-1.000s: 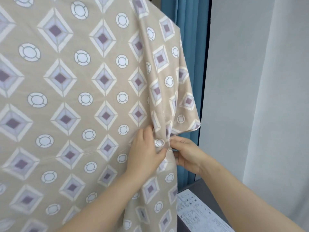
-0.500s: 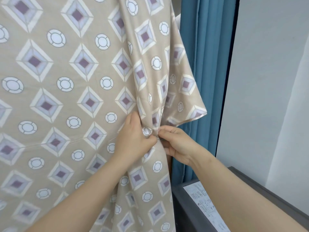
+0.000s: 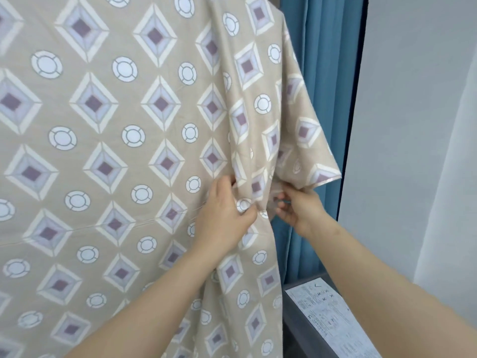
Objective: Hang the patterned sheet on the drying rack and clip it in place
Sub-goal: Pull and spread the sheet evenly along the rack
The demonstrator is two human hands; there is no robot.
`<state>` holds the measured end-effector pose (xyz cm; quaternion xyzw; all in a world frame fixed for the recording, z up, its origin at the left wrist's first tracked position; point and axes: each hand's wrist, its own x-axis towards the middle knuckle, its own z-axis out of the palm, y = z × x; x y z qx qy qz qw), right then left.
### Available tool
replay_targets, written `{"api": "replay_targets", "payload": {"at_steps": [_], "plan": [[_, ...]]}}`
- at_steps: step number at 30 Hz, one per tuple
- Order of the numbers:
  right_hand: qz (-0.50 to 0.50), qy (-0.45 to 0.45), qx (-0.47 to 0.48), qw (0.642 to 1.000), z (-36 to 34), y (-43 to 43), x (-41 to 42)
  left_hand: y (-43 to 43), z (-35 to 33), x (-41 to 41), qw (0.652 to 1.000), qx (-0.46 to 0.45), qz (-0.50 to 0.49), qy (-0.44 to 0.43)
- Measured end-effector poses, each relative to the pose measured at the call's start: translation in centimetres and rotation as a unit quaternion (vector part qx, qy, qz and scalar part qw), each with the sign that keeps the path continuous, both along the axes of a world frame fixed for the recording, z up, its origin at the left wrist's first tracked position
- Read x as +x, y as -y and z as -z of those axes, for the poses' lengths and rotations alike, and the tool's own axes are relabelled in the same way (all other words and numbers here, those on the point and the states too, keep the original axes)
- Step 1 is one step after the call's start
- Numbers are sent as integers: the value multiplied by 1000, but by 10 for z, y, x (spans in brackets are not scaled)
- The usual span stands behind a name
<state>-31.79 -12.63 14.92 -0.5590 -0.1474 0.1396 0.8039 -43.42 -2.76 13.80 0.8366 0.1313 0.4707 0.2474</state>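
1. The sheet (image 3: 124, 140) hangs in front of you and fills the left and middle of the view. Its right edge is gathered into folds beside the blue curtain (image 3: 320, 99). The rack itself is hidden under the cloth.
2. Your left hand (image 3: 224, 215) pinches a bunch of the gathered folds, thumb on the near side and fingers curled into the cloth.
3. Your right hand (image 3: 296, 208) reaches in from the curtain side with its fingers curled at the same bunch, under the loose corner. Whether it holds cloth only or a clip cannot be told; no clip is plainly seen.
4. Judge the sheet as light, soft and limp. It creases wherever you squeeze it and will likely slide if gripped as a single layer.
5. Take it where several layers stack at the edge, so the hold bites into thickness.
6. A grey box with a printed label (image 3: 333, 324) sits low on the right, near the hem.
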Motion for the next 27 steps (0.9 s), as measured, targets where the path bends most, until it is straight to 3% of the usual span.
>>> {"api": "replay_targets", "payload": {"at_steps": [7,11,16,23,27], "plan": [[215,1,66,974,-14,70,33,10,-8,9,995,14,-56,85],[307,18,91,947,-24,100,34,20,-18,16,984,71,-75,148],[300,13,163,940,-39,121,25,27,-30,16,987,16,-54,148],[233,-6,171,957,-37,106,26,31,-32,11,987,-8,-31,157],[268,-1,213,940,-40,106,27,28,-36,6,985,9,-28,167]]}}
